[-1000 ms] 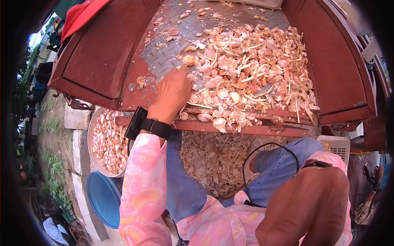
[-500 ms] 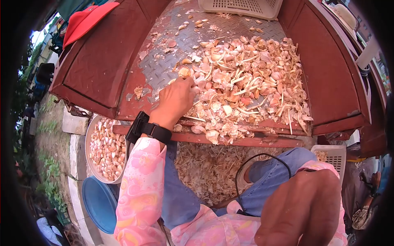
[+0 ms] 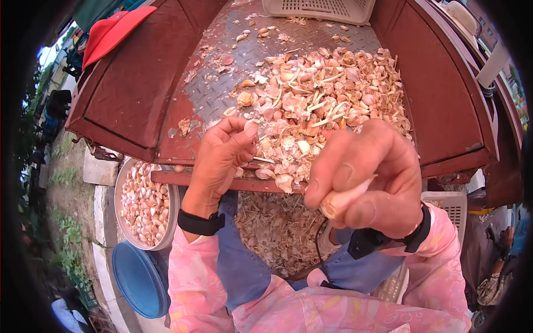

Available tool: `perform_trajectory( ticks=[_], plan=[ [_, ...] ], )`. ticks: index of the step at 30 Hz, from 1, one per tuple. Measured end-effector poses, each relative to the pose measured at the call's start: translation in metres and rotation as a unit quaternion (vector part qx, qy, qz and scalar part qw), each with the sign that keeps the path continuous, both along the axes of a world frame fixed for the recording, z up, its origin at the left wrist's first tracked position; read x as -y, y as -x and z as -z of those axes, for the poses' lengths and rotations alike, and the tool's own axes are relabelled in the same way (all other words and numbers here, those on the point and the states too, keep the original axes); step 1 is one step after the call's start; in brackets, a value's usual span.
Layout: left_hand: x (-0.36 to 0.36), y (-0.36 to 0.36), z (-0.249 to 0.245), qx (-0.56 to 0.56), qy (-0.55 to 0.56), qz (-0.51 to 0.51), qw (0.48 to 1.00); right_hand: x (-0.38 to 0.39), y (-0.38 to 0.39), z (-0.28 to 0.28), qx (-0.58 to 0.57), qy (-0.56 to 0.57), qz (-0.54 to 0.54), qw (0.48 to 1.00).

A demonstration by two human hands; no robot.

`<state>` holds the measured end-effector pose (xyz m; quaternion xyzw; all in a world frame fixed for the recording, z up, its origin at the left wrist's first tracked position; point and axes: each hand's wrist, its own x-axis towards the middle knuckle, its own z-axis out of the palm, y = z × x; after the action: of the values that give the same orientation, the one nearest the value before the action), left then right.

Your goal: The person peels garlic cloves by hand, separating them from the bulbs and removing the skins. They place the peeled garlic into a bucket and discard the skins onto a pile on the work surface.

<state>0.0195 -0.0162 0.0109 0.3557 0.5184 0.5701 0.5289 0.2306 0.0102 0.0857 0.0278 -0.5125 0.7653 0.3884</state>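
Observation:
In my right hand (image 3: 372,177), raised close to the camera, a garlic clove (image 3: 345,201) with pinkish skin is pinched between thumb and fingers. My left hand (image 3: 225,152) is closed over the table's front left part, thumb pressed against curled fingers. Something small and pale shows at its thumb tip, too little to name. Just beyond it, a single clove (image 3: 230,111) and a yellowish garlic piece (image 3: 245,99) lie on the metal. A heap of garlic cloves, dry skins and stalks (image 3: 333,83) spreads to the right, partly hidden by my right hand.
Red side panels (image 3: 130,83) flank the metal tabletop (image 3: 214,83). A plastic basket (image 3: 322,6) stands at the back. Lower left are a tub of cloves (image 3: 145,202) and a blue lid (image 3: 139,277). Skins and stalks (image 3: 272,233) cover the ground between my legs.
My left hand has drawn back from the heap and turned, its thumb now uppermost. My right hand, a blurred shape low on the right before, has come up over the table edge with a clove.

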Motion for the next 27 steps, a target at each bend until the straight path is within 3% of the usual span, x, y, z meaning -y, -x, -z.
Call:
perform_trajectory(
  ticks=[1, 2, 3, 4, 6, 7, 8, 9, 11, 13, 14, 16, 18, 19, 21, 23, 26, 27],
  plan=[
    [0.01, -0.004, 0.0, 0.167, -0.036, 0.016, 0.985, -0.013, 0.006, 0.009, 0.072, -0.033, 0.037, 0.996],
    [0.017, -0.012, 0.002, 0.167, -0.035, 0.016, 0.985, -0.02, 0.008, 0.016, 0.161, -0.139, 0.058, 0.975],
    [0.023, -0.022, 0.004, 0.251, -0.059, 0.028, 0.966, -0.023, 0.009, 0.024, 0.25, -0.242, 0.077, 0.935],
    [0.029, -0.031, 0.006, 0.334, -0.083, 0.039, 0.938, -0.022, 0.012, 0.034, 0.254, -0.241, 0.078, 0.933],
    [0.037, -0.048, 0.014, 0.396, -0.049, 0.0, 0.917, -0.019, 0.022, 0.054, 0.25, -0.525, 0.169, 0.796],
    [0.041, -0.053, 0.019, 0.45, -0.014, -0.041, 0.892, -0.016, 0.025, 0.061, 0.256, -0.529, 0.166, 0.792],
    [0.043, -0.053, 0.028, 0.551, -0.084, 0.044, 0.829, -0.012, 0.027, 0.066, 0.251, -0.55, 0.169, 0.779],
    [0.045, -0.054, 0.035, 0.554, -0.09, 0.046, 0.826, -0.009, 0.029, 0.066, 0.244, -0.572, 0.171, 0.764],
    [0.051, -0.055, 0.043, 0.577, -0.007, -0.049, 0.815, -0.006, 0.027, 0.055, 0.237, -0.562, 0.132, 0.781],
    [0.06, -0.051, 0.03, 0.555, -0.049, -0.022, 0.83, -0.01, 0.028, 0.049, 0.204, -0.425, 0.098, 0.876],
    [0.066, -0.048, 0.017, 0.525, -0.084, 0.002, 0.847, -0.02, 0.031, 0.05, 0.228, -0.43, 0.099, 0.868],
    [0.084, -0.047, -0.021, 0.422, -0.122, 0.052, 0.897, -0.044, 0.041, 0.053, 0.353, -0.45, 0.139, 0.808],
    [0.109, -0.051, -0.061, 0.409, -0.137, 0.145, 0.89, -0.087, 0.067, 0.062, 0.365, -0.478, 0.149, 0.785],
    [0.119, -0.056, -0.077, 0.389, -0.171, 0.195, 0.884, -0.112, 0.084, 0.065, 0.362, -0.545, 0.159, 0.74],
    [0.135, -0.073, -0.08, 0.453, -0.263, 0.25, 0.814, -0.147, 0.118, 0.068, 0.402, -0.612, 0.175, 0.659],
    [0.143, -0.083, -0.077, 0.488, -0.303, 0.243, 0.782, -0.177, 0.151, 0.088, 0.399, -0.659, 0.187, 0.61],
    [0.146, -0.068, -0.08, 0.492, -0.338, 0.267, 0.757, -0.195, 0.181, 0.117, 0.402, -0.665, 0.167, 0.607],
    [0.148, -0.061, -0.081, 0.489, -0.336, 0.278, 0.755, -0.192, 0.185, 0.115, 0.441, -0.667, 0.15, 0.582]
  ],
)
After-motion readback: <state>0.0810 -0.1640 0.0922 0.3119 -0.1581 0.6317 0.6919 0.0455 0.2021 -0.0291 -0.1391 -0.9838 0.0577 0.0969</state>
